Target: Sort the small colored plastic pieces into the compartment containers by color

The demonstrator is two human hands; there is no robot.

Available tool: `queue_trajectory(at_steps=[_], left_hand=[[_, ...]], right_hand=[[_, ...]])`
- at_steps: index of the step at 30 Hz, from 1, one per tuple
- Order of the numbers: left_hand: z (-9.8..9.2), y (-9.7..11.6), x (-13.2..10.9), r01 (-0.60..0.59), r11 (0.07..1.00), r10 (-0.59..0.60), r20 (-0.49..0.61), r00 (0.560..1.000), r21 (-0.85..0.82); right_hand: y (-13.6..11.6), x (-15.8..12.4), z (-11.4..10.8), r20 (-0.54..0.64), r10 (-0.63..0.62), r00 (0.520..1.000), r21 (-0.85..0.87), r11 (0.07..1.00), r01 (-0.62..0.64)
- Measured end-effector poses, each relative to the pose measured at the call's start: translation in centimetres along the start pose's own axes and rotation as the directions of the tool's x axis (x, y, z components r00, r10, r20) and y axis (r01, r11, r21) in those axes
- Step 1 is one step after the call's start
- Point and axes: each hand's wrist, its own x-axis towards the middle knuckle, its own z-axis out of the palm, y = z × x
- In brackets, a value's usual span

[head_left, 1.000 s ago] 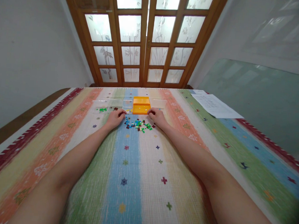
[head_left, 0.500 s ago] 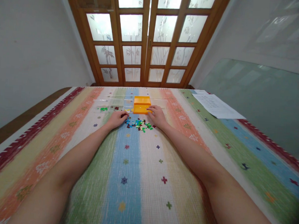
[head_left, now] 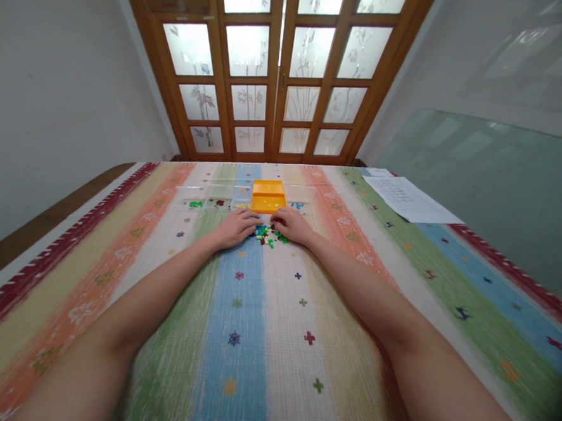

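Small multicoloured plastic pieces (head_left: 266,238) lie between the bare left hand (head_left: 236,227), nine o'clock, and bare right hand (head_left: 293,225), two o'clock; fingers curled, whether pinching I cannot tell.

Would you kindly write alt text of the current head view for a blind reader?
A person's left hand and right hand are at a pile of small multicoloured pieces on a striped tablecloth; beyond, clear cases holding more pieces flank an open orange case.

Nothing can be read; the flat white rectangular paper sheet (head_left: 412,201) at the right of the striped cloth-covered desk (head_left: 281,363) carries short dark lines, too small to make out
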Motion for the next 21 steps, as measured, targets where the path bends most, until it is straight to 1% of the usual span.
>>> queue_trajectory(at_steps=[2,4,6,10,16,21], left_hand=[[0.5,0.2,0.2,-0.035,0.998,0.038,0.058,0.998,-0.044],[0.9,0.0,0.2,-0.018,0.998,0.022,0.069,0.997,-0.06],[1.0,-0.5,0.0,0.002,0.998,0.002,0.059,0.998,-0.062],[0.8,-1.0,-0.2,0.003,0.999,-0.002,0.025,1.0,-0.051],[0.7,-1.0,-0.2,0.029,0.998,-0.029,-0.01,1.0,-0.061],[0.3,-0.6,-0.1,0.035,0.998,-0.037,-0.034,0.999,-0.046]], right_hand=[[0.1,-0.1,-0.1,0.022,0.004,1.0,0.001,1.0,-0.004],[0.1,-0.1,-0.1,0.036,0.008,0.999,-0.008,1.0,-0.008],[0.1,-0.1,-0.1,0.041,0.007,0.999,-0.014,1.0,-0.007],[0.3,0.0,0.1,0.027,0.012,1.0,0.0,1.0,-0.012],[0.7,0.0,0.4,0.012,0.044,0.999,0.015,0.999,-0.044],[0.4,-0.1,0.3,0.006,0.034,0.999,0.031,0.999,-0.035]])
